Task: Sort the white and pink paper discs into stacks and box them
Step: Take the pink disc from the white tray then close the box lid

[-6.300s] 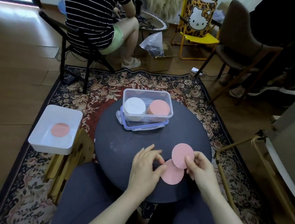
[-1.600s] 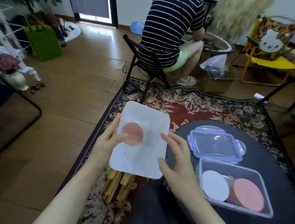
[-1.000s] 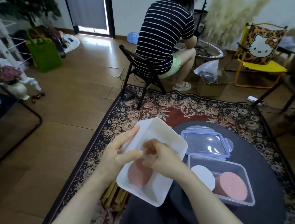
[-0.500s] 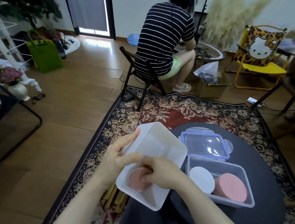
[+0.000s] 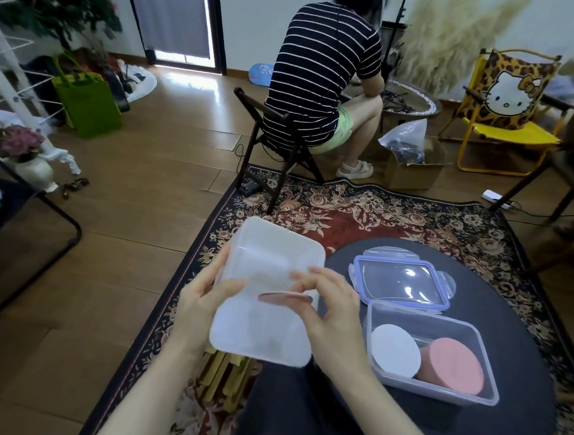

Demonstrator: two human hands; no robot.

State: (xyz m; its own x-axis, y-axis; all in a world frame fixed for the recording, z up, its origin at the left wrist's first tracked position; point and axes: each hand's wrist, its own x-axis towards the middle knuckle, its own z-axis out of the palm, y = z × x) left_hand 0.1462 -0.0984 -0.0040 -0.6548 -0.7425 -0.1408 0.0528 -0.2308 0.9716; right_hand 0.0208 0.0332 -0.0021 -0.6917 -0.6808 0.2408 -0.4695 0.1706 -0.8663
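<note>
My left hand [image 5: 203,300] grips the left rim of a white plastic tray [image 5: 263,332], holding it up in front of me. My right hand [image 5: 326,309] pinches a single pink paper disc [image 5: 284,296], seen nearly edge-on just above the tray. To the right, a clear plastic box [image 5: 442,325] sits open on the dark round table [image 5: 509,338]. Inside it stand a stack of white discs [image 5: 395,349] on the left and a stack of pink discs [image 5: 452,364] on the right. The box's blue-rimmed lid [image 5: 402,283] lies behind it.
A wooden stool [image 5: 228,374] stands under the tray, on a patterned rug [image 5: 348,208]. A person in a striped shirt [image 5: 321,72] sits on a folding chair beyond the rug. A yellow chair [image 5: 506,114] and a cardboard box [image 5: 413,165] stand at the back right.
My right hand has lifted the pink disc off the tray's floor and turned it nearly edge-on. The tray has tilted flatter in my left hand.
</note>
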